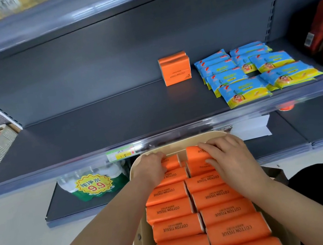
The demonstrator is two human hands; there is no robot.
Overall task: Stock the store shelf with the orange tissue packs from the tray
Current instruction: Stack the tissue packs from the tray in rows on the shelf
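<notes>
tbh the orange tissue packs [221,197] mostly fill the tray [181,143] in two rows, so barely started. The left hand [152,165] curls round the far-left pack [172,162], the right hand [227,154] grips the far-right pack [194,155]. Only a small stack [175,71] is on the shelf [94,128], left of the blue wipes [254,73]
</notes>
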